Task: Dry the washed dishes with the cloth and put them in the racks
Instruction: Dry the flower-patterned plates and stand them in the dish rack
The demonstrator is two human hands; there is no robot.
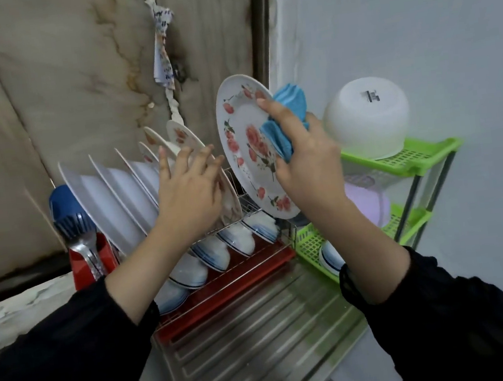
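Observation:
My right hand [300,150] grips a white plate with pink roses [242,135] together with a folded blue cloth [285,117], holding the plate upright above the right end of the wire dish rack [246,212]. My left hand [190,188] rests with spread fingers on another rose-patterned plate [181,135] that stands in the rack's upper row. Left of it stand plain white plates [110,200]. Blue-rimmed bowls [219,250] lie on edge in the lower row.
A green plastic shelf [406,157] on the right bears an upturned white bowl [367,117]; a lilac dish [368,205] sits below it. A red holder [83,269] with spoons and a blue brush [68,217] stands left. A ribbed steel drainboard [245,341] lies in front.

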